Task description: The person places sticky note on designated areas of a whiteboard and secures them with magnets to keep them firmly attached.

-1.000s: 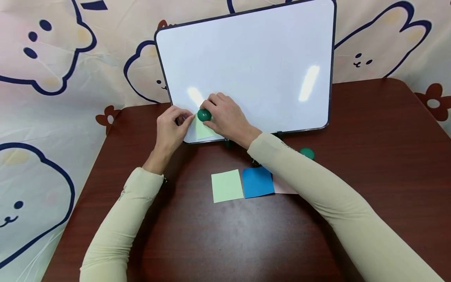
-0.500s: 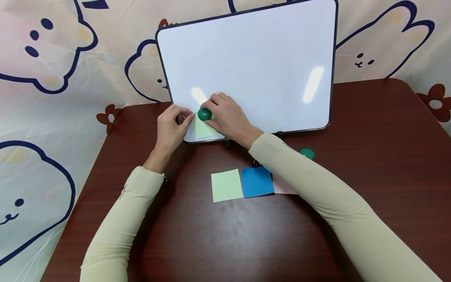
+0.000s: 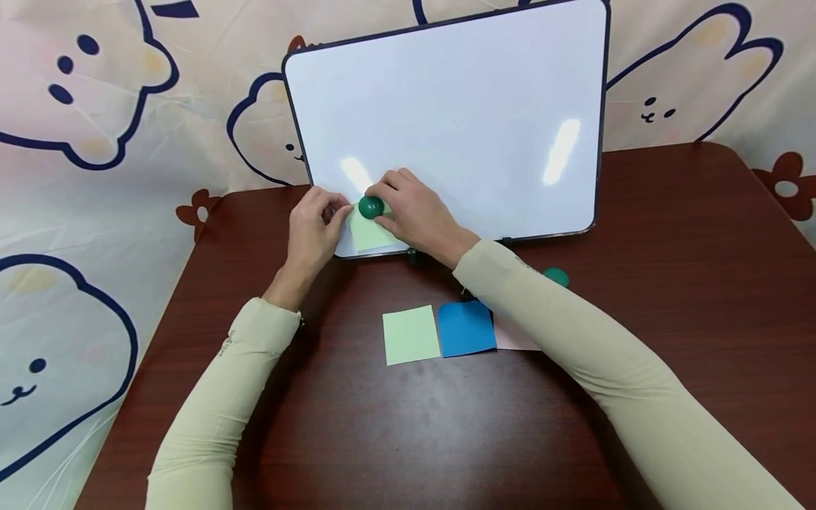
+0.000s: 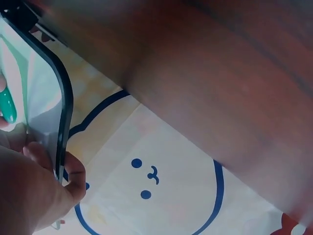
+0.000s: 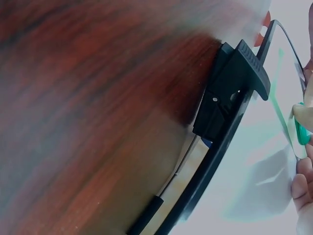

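On the lower left of the whiteboard point(image 3: 459, 127) lies a pale green paper note point(image 3: 371, 238). My left hand point(image 3: 311, 230) pinches the note's upper left edge between thumb and index finger. In the left wrist view, other fingers of this left hand point(image 4: 51, 178) reach round the board's dark rim. With thumb and fingers, my right hand point(image 3: 417, 212) holds a round green magnet point(image 3: 370, 207) against the note's upper part. The right wrist view catches the magnet point(image 5: 301, 132) side-on at the fingertips.
On the brown table point(image 3: 408, 432) lie another pale green note point(image 3: 411, 335), a blue note point(image 3: 467, 329) and a pink note point(image 3: 513, 336), partly under the right sleeve. A second green magnet point(image 3: 557, 277) sits behind that sleeve. A black clip point(image 5: 234, 83) grips the board's lower rim.
My left hand has shifted very slightly to the right. The right hand stays at the note with the magnet.
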A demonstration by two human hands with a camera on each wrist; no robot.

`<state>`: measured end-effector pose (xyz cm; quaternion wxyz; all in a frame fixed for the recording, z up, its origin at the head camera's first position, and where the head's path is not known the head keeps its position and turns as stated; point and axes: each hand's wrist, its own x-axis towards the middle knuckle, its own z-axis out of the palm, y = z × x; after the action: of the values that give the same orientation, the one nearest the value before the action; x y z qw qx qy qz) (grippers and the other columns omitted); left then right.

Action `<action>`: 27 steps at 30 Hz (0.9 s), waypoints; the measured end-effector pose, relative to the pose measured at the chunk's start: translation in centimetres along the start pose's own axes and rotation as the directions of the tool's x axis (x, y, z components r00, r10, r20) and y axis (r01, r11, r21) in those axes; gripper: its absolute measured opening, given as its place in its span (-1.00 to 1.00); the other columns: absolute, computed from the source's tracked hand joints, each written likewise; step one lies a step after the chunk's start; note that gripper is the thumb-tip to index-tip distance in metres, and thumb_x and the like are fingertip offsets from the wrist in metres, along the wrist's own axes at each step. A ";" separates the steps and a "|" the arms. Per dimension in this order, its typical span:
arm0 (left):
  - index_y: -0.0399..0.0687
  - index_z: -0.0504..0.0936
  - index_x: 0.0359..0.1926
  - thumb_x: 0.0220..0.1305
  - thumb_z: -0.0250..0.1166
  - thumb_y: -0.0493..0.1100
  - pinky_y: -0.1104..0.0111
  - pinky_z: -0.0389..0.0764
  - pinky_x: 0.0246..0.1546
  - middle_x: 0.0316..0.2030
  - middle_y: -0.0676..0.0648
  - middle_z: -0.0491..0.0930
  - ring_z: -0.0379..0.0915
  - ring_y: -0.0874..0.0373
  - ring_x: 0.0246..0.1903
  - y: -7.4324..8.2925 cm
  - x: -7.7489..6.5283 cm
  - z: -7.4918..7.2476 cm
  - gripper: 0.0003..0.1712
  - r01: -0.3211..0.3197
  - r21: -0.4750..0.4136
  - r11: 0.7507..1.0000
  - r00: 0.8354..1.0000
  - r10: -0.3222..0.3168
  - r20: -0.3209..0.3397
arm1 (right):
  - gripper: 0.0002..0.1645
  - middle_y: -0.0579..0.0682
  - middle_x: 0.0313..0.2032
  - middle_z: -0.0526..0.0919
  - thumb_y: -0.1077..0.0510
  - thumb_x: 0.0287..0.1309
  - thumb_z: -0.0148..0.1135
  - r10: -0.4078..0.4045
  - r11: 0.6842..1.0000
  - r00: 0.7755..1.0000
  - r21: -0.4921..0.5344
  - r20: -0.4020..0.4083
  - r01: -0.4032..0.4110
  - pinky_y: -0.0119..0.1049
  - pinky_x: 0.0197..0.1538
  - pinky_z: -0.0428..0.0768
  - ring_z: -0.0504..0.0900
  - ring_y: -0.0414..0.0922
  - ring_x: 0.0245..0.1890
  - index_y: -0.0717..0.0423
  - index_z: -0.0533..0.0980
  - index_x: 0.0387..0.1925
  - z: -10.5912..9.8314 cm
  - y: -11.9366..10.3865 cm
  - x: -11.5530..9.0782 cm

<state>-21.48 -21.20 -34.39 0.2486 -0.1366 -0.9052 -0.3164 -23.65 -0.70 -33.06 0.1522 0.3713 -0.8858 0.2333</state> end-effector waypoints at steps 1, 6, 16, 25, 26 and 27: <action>-0.28 0.69 -0.22 0.30 0.35 -0.17 0.46 0.37 -0.32 -0.31 -0.20 0.53 0.40 0.04 -0.34 0.0 0.0 0.0 -0.79 -0.004 0.005 1.000 1.000 0.004 0.000 | -0.54 0.05 0.05 0.57 0.06 0.26 0.34 0.001 1.000 1.000 0.000 0.001 -0.001 -0.31 0.15 0.54 0.45 -0.04 0.05 0.12 0.54 0.15 0.0 0.0 0.0; -0.29 0.67 -0.22 0.32 0.32 -0.16 0.43 0.36 -0.30 -0.30 -0.21 0.52 0.39 0.02 -0.32 0.1 0.1 0.2 -0.78 -0.020 0.021 1.000 1.000 0.020 -0.004 | -0.55 0.05 0.04 0.57 0.06 0.26 0.34 0.001 1.000 1.000 -0.007 -0.008 -0.001 -0.30 0.15 0.54 0.46 -0.04 0.04 0.12 0.55 0.14 0.0 0.0 0.0; -0.24 0.69 -0.18 0.31 0.34 -0.16 0.48 0.39 -0.32 -0.28 -0.18 0.56 0.41 0.07 -0.34 0.2 -0.1 -0.4 -0.79 0.016 -0.004 1.000 1.000 -0.016 0.023 | -0.55 0.04 0.07 0.55 0.05 0.26 0.34 0.016 1.000 1.000 -0.011 0.016 -0.016 -0.30 0.16 0.56 0.47 -0.04 0.11 0.08 0.55 0.14 -0.5 0.0 -0.2; -0.19 0.74 -0.13 0.34 0.32 -0.15 0.46 0.39 -0.28 -0.26 -0.19 0.64 0.47 0.04 -0.28 0.8 -1.0 -1.3 -0.79 0.101 -0.059 0.993 0.993 -0.104 -0.062 | -0.59 0.00 0.08 0.54 0.06 0.26 0.32 0.108 0.992 0.994 0.064 0.000 -0.107 -0.27 0.04 0.60 0.45 -0.06 0.11 0.01 0.57 0.13 -2.5 -0.6 -2.3; -0.19 0.74 -0.13 0.34 0.32 -0.15 0.45 0.40 -0.26 -0.24 -0.19 0.65 0.49 0.04 -0.27 1.0 -1.1 -1.4 -0.79 0.125 -0.067 0.990 0.988 -0.130 -0.078 | -0.59 0.00 0.09 0.54 0.05 0.25 0.32 0.119 0.990 0.993 0.074 0.005 -0.119 -0.26 0.03 0.60 0.45 -0.06 0.10 0.00 0.57 0.12 -2.7 -0.7 -2.7; -0.19 0.74 -0.13 0.34 0.32 -0.14 0.45 0.41 -0.25 -0.23 -0.18 0.66 0.49 0.05 -0.25 1.2 -1.3 -1.5 -0.79 0.150 -0.078 0.986 0.984 -0.157 -0.087 | -0.59 -0.01 0.09 0.54 0.05 0.25 0.32 0.132 0.987 0.991 0.087 0.014 -0.132 -0.26 0.02 0.60 0.45 -0.06 0.10 -0.01 0.57 0.12 -3.0 -0.8 -3.1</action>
<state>-19.29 -21.35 -33.44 0.2600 -0.0603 -0.8888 -0.3726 -20.68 2.24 -31.71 0.1163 0.3191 -0.8979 0.2801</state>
